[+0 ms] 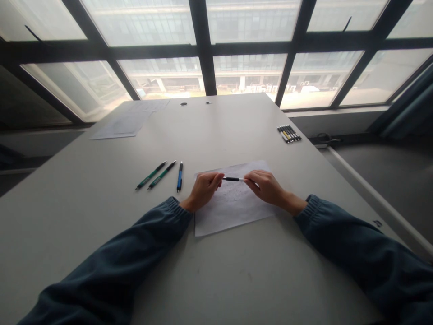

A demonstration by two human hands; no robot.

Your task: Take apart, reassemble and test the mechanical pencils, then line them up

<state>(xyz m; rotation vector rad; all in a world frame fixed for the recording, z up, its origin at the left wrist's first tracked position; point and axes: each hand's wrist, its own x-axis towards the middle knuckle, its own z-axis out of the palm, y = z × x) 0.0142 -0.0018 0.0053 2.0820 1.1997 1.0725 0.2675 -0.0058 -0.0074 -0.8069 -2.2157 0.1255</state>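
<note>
A pen [232, 179] with a black grip and a white barrel is held level between my two hands. The fingers of my left hand [204, 188] are closed on its left end, and those of my right hand [265, 186] pinch the right end. Both tips are hidden by the fingers. Under the hands lies a sheet of white paper [230, 216] with faint marks on it. To the left of my left hand rest a blue pen [180, 176] and two green pens, one nearer [162, 174] and one farther out [151, 175].
The white table [101, 203] reaches toward large windows [250, 72]. Several pens [289, 133] lie side by side near its right edge. Papers [125, 119] lie at the far left. A small dark object [377, 223] sits by my right sleeve.
</note>
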